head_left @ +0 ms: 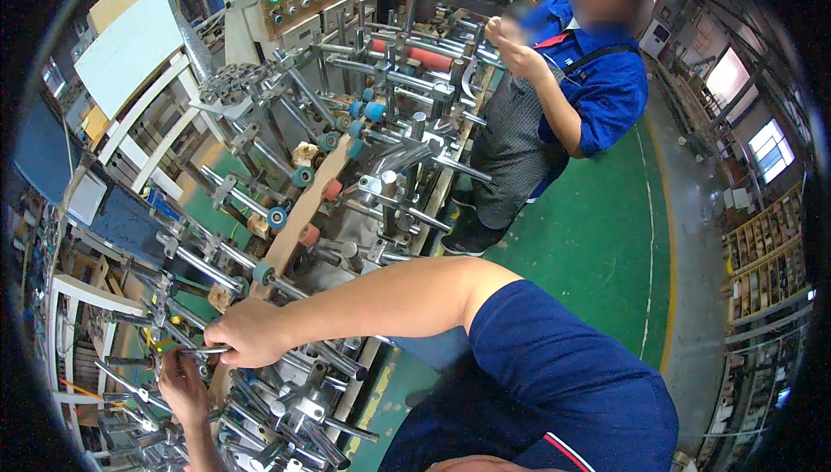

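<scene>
We see our right hand (251,333) clenched around a thin metal rod (197,350) whose long axis runs level leftward from the fist, while our left hand (182,385), just below the rod, grips the machine (329,169), on what we cannot tell.

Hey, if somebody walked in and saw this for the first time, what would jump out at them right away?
First the machine filling the left and middle: a thicket of steel rods with teal rollers along a slanting wooden strip. At lower left the right hand grips a thin metal tool among the rods, with the left hand just below. At upper right a co-worker in a blue shirt and dark apron stands on the green floor.
</scene>
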Tool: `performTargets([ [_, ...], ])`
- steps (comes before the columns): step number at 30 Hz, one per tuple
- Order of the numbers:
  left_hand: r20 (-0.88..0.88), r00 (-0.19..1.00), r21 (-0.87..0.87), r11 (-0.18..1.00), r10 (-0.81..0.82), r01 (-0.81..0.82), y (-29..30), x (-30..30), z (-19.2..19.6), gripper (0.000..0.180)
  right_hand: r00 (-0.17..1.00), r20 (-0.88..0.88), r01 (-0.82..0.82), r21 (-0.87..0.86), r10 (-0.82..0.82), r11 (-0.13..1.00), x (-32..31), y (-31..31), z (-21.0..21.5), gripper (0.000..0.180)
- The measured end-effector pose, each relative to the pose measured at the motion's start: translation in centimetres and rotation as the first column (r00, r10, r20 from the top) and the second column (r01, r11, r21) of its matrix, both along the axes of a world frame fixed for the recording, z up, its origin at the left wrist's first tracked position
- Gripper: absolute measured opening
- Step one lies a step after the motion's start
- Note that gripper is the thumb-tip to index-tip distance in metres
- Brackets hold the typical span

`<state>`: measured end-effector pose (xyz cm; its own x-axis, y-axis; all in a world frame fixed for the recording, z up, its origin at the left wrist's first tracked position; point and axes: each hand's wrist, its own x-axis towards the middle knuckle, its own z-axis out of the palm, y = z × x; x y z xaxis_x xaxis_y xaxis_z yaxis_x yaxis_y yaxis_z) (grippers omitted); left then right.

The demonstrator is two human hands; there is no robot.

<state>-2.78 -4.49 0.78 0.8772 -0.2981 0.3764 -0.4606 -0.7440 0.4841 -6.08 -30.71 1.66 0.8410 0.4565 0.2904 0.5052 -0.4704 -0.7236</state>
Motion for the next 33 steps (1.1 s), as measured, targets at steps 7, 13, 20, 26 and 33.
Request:
performTargets([
  [7,-0.003,0.999,-0.01,0.999,-0.037,0.037,-0.72,-0.32,0.74,0.015,1.0,-0.025,-0.012,-0.029,0.012,1.0,-0.1,-0.12,0.05,0.025],
  [13,-0.039,0.999,-0.043,0.999,-0.031,0.03,-0.68,-0.28,0.81,0.014,1.0,-0.025,-0.011,-0.026,0.01,1.0,-0.14,-0.03,-0.06,0.024],
  [20,-0.028,0.999,-0.051,0.998,-0.043,0.042,-0.72,-0.19,0.6,0.014,1.0,0.002,-0.005,-0.011,0.005,1.0,-0.11,0.08,-0.4,0.024],
  [26,0.003,0.999,-0.031,0.998,-0.052,0.052,-0.72,-0.24,0.55,0.014,0.996,-0.088,-0.028,0.01,0.028,1.0,-0.01,0.11,-0.32,0.028],
  [33,-0.046,0.998,-0.063,0.997,-0.05,0.047,-1.24,-0.64,1.02,0.014,0.998,-0.06,-0.026,-0.006,0.026,1.0,0.0,0.2,-0.62,0.028],
])
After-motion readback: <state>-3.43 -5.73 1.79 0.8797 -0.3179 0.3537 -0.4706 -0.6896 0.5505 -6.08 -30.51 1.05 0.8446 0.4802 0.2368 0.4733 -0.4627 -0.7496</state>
